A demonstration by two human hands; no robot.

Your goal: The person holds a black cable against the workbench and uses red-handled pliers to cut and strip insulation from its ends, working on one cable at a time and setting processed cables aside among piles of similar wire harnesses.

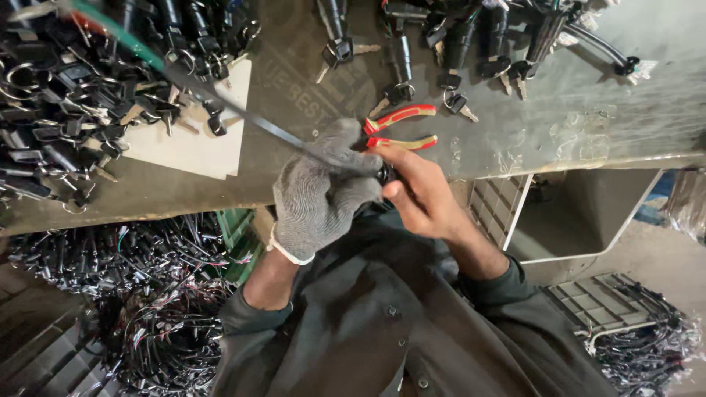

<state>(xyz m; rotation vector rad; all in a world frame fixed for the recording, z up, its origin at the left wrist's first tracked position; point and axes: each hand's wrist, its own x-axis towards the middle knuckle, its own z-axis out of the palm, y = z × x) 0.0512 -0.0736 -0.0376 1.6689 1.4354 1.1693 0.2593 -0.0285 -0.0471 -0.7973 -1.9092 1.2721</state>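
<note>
Head view: knit-gloved left hand point(318, 195) grip closed round black cable point(243, 110); bare right hand point(415, 192) pinching it.

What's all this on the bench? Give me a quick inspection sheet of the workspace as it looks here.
Surface: worn grey bench top, with a pale board lying on it.
Job's things: a thin black cable with a small black part at its end, gripped between both hands; red-and-yellow-handled pliers beside them.
Clutter: a heap of black keyed lock units at one side, more along the far edge.
Hands: gloved left hand closed round the cable; bare right hand pinching its end.
Cables: bundles of wiring on the floor.
Surroundings: green crate, white crates.
</note>
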